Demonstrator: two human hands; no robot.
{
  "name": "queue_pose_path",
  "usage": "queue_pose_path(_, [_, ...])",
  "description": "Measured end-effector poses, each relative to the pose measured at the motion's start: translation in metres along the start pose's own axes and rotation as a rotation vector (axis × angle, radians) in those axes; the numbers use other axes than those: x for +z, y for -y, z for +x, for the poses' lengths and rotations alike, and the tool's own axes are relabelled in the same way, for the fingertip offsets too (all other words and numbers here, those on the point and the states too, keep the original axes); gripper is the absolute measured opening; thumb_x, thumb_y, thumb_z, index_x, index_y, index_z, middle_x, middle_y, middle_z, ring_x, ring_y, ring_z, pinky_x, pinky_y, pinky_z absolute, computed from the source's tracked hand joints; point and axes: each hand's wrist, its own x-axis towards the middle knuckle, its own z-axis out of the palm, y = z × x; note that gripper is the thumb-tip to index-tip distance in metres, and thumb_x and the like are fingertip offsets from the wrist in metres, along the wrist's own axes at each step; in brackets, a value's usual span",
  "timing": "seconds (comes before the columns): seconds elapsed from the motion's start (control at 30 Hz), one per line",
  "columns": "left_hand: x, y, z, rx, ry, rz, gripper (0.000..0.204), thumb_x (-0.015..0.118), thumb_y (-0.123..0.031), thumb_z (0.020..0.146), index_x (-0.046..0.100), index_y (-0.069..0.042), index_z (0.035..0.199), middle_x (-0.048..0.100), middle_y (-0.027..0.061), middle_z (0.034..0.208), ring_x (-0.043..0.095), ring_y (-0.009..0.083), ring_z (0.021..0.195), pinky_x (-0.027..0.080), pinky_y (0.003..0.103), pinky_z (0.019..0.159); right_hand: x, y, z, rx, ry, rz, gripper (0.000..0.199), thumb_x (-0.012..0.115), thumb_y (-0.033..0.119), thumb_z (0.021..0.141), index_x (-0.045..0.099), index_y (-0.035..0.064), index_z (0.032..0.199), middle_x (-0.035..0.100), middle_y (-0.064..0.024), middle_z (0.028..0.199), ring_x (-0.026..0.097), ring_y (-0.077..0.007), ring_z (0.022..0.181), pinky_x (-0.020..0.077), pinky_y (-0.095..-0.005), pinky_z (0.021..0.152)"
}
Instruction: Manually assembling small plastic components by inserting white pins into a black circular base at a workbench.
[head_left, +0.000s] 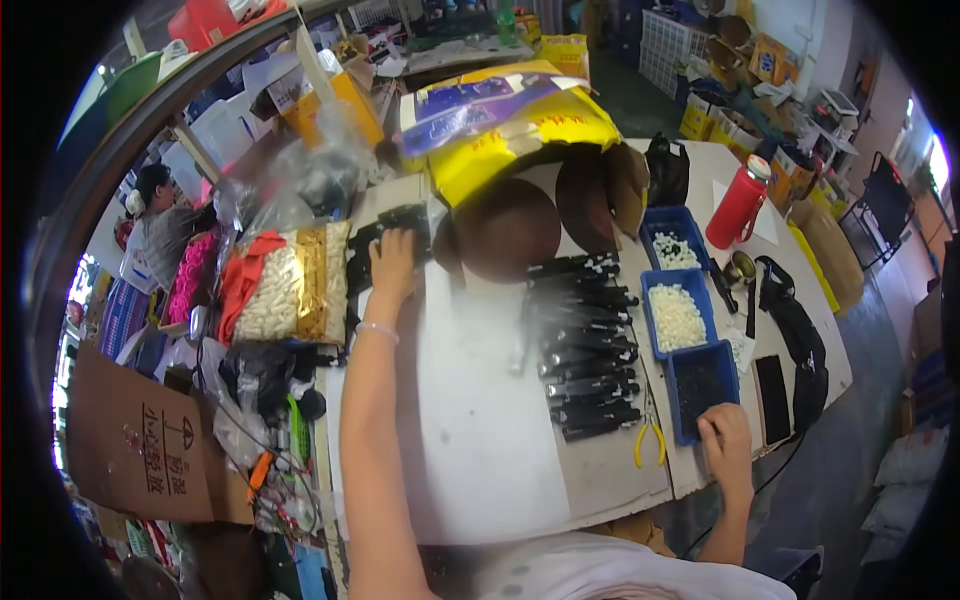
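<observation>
Pale table: black pieces lie left of the white sheet, partly hidden by the left hand; right of it, the right hand curls at a blue tray, contents indistinct. Either's grip, I cannot tell. Neighbouring trays hold white pieces.

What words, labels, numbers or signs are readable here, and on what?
Brown cardboard box: large dark characters and an umbrella sign; wording not copied here.
Yellow-and-purple package: printing too blurred to read reliably.
Yellow cartons: markings too small to read.
</observation>
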Motion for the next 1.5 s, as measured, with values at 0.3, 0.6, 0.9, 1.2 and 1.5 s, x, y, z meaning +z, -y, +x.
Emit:
queue_pose_path(0.3, [0.047, 0.000, 0.059, 0.027, 0.336, -0.234, 0.039, 0.076, -0.018, 0.057, 0.059, -0.003, 0.088, 0.061, 0.0173, 0.089, 0.060, 0.0351, 0.088, 0.050, 0.042, 0.074, 0.016, -0.024, 0.011, 0.003, -0.008, -0.161, 0.010, 0.060, 0.015, 0.077, 0.060, 0.0053, 0.078, 0.057, -0.0089, 0.082, 0.052, -0.0273, 0.086, 0.0394, -0.0367, 0.078])
queue_pose_path(0.6, [-0.015, -0.027, -0.009, -0.088, 0.027, -0.393, 0.054, 0.068, -0.009, 0.062, 0.046, -0.002, 0.111, 0.055, 0.0180, 0.101, 0.053, 0.0347, 0.096, 0.044, 0.041, 0.081, 0.009, -0.039, 0.002, 0.025, -0.029, -0.332, 0.010, 0.061, 0.017, 0.076, 0.062, 0.0074, 0.079, 0.056, -0.0033, 0.083, 0.050, -0.0216, 0.089, 0.0361, -0.0350, 0.081])
queue_pose_path(0.9, [-0.122, -0.089, -0.160, -0.348, -0.098, -1.700, 0.066, 0.063, -0.013, 0.075, 0.029, -0.002, 0.131, 0.051, 0.0062, 0.100, 0.051, 0.0164, 0.084, 0.042, 0.030, 0.079, 0.001, -0.044, 0.013, -0.096, 0.191, -0.342, 0.013, 0.062, 0.019, 0.074, 0.063, 0.0081, 0.082, 0.055, -0.0007, 0.085, 0.046, -0.0191, 0.094, 0.0328, -0.0335, 0.084])
queue_pose_path(1.2, [-0.131, -0.229, -0.279, -0.683, -0.189, -1.582, 0.070, 0.062, 0.000, 0.071, 0.025, -0.003, 0.130, 0.049, 0.0077, 0.106, 0.048, 0.0175, 0.096, 0.037, 0.031, 0.090, 0.014, -0.043, 0.033, -0.185, 0.264, -0.270, 0.011, 0.065, 0.014, 0.069, 0.062, 0.0069, 0.077, 0.055, -0.0038, 0.082, 0.047, -0.0218, 0.094, 0.0343, -0.0362, 0.083])
queue_pose_path(1.5, [-0.150, -0.263, -0.268, -0.315, -0.134, -1.576, 0.056, 0.070, -0.003, 0.065, 0.040, -0.005, 0.113, 0.051, 0.0108, 0.103, 0.052, 0.0205, 0.094, 0.045, 0.033, 0.079, 0.003, -0.045, 0.033, -0.265, 0.289, -0.348, 0.011, 0.064, 0.010, 0.069, 0.060, 0.0051, 0.078, 0.053, -0.0070, 0.083, 0.048, -0.0243, 0.090, 0.0343, -0.0371, 0.082])
